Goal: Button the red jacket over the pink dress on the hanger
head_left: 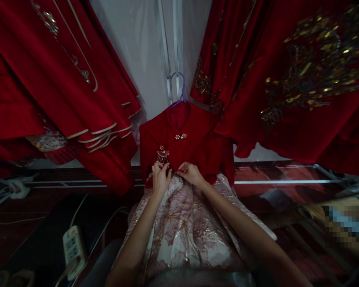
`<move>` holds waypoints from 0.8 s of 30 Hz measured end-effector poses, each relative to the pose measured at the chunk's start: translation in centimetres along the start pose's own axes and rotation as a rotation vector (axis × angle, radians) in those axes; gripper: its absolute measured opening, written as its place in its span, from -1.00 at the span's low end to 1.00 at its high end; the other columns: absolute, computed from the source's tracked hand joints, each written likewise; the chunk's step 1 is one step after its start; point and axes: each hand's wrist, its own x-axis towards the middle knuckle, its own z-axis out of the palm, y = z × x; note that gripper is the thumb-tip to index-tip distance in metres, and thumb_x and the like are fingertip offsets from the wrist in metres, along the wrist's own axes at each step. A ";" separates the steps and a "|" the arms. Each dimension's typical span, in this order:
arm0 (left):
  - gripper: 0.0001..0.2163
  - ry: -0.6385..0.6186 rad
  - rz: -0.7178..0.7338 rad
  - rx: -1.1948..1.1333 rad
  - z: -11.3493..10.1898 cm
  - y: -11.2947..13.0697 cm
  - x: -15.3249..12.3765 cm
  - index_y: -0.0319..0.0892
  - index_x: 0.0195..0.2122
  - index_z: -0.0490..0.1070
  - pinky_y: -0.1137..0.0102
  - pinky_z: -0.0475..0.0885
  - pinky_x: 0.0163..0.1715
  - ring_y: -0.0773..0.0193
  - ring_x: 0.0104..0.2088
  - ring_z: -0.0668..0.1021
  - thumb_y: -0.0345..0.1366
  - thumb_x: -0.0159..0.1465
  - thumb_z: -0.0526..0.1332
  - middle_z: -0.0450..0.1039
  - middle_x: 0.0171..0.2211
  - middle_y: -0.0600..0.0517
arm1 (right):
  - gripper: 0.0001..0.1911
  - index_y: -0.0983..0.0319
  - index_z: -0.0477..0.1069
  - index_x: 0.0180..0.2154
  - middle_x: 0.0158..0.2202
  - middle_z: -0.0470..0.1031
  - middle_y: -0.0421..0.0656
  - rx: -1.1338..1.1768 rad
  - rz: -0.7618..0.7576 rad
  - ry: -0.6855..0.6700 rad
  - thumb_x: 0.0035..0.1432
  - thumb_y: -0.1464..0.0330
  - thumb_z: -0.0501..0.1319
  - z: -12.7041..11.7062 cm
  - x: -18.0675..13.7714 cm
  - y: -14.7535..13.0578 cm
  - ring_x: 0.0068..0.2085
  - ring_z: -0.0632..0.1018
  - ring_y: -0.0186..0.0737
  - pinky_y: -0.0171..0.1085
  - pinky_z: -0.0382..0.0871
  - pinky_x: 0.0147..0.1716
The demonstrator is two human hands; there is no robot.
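The patterned skirt [185, 235] is draped nearest. At the lower front of the red jacket [197, 149], the left hand [160, 177] and right hand [190, 174] are held close, fingers bent; whether cloth is pinched cannot be told. Beyond, the jacket is hung from a purple hanger [183, 87], apparently so its front is spread.

Below and to the left of the left hand [160, 177] is a flat, smooth black surface [48, 235]; what supports it is hidden in shadow. On it lies a long, off-white plastic power strip [73, 251] with a row of sockets and an orange switch, a pale cord running from its upper end. Beyond and to the right of the right hand [191, 172] shows the reddish tiled floor [260, 173], darker toward the edges.
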 end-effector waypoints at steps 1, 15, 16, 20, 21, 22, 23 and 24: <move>-0.68 -0.015 -0.010 0.023 0.0 0.0 0.0 -0.12 0.00 0.41 0.18 0.31 -0.09 0.08 -0.14 0.33 -0.21 0.23 0.13 0.20 -0.22 -0.11 | -0.88 0.25 0.43 -0.39 -0.45 0.47 -0.21 0.000 -0.011 0.009 -0.05 0.39 0.31 -0.1 -0.1 0.0 -0.44 0.46 -0.38 -0.41 0.33 -0.43; -0.73 -0.096 -0.206 -0.330 1.4 -2.8 0.8 -0.19 -0.11 0.39 0.22 0.39 -0.15 0.18 -0.24 0.49 -0.23 0.18 0.17 0.38 -0.18 -0.13 | -0.79 0.24 0.35 -0.41 -0.43 0.52 -0.19 0.200 0.040 0.056 -0.03 0.26 0.31 -1.1 -0.6 -0.4 -0.40 0.54 -0.34 -0.35 0.42 -0.38; -0.77 -0.121 -0.216 -0.377 1.5 -2.9 1.2 -0.20 -0.15 0.39 0.26 0.42 -0.21 0.23 -0.31 0.50 -0.26 0.17 0.16 0.41 -0.23 -0.10 | -0.78 0.24 0.36 -0.41 -0.44 0.52 -0.19 0.200 0.037 0.054 -0.03 0.26 0.31 -1.1 -0.6 -0.4 -0.41 0.53 -0.34 -0.35 0.42 -0.38; -0.86 -0.098 -0.278 -0.442 1.7 -2.9 1.3 -0.19 -0.29 0.37 0.37 0.43 -0.37 0.30 -0.44 0.50 -0.32 0.11 0.20 0.43 -0.43 0.02 | -0.77 0.25 0.37 -0.42 -0.46 0.51 -0.20 0.199 0.031 0.049 -0.04 0.24 0.31 -1.2 -0.6 -0.6 -0.42 0.53 -0.35 -0.36 0.42 -0.37; -0.87 -0.076 -0.283 -0.462 1.7 -2.8 1.2 -0.19 -0.31 0.37 0.38 0.43 -0.37 0.31 -0.45 0.50 -0.33 0.10 0.21 0.43 -0.44 0.04 | -0.77 0.25 0.37 -0.41 -0.46 0.51 -0.20 0.204 0.027 0.044 -0.04 0.24 0.31 -1.2 -0.6 -0.8 -0.42 0.53 -0.35 -0.36 0.42 -0.37; -0.88 -0.057 -0.285 -0.493 1.6 -2.7 1.0 -0.19 -0.33 0.37 0.39 0.43 -0.36 0.33 -0.45 0.51 -0.34 0.09 0.21 0.44 -0.44 0.04 | -0.77 0.25 0.38 -0.41 -0.45 0.52 -0.20 0.212 0.021 0.036 -0.04 0.24 0.32 -1.1 -0.5 -1.0 -0.42 0.53 -0.35 -0.36 0.42 -0.36; -0.88 -0.043 -0.289 -0.533 1.6 -2.6 0.9 -0.19 -0.35 0.37 0.39 0.44 -0.35 0.33 -0.44 0.52 -0.35 0.07 0.22 0.45 -0.43 0.05 | -0.77 0.26 0.39 -0.41 -0.45 0.52 -0.19 0.223 0.013 0.026 -0.04 0.24 0.32 -1.0 -0.4 -1.3 -0.41 0.53 -0.35 -0.36 0.42 -0.36; -0.88 -0.036 -0.298 -0.583 1.6 -2.5 0.8 -0.20 -0.36 0.38 0.39 0.45 -0.33 0.33 -0.43 0.53 -0.36 0.05 0.23 0.47 -0.43 0.04 | -0.78 0.26 0.39 -0.40 -0.44 0.53 -0.19 0.234 0.004 0.016 -0.04 0.25 0.32 -0.8 -0.2 -1.6 -0.40 0.54 -0.36 -0.36 0.43 -0.36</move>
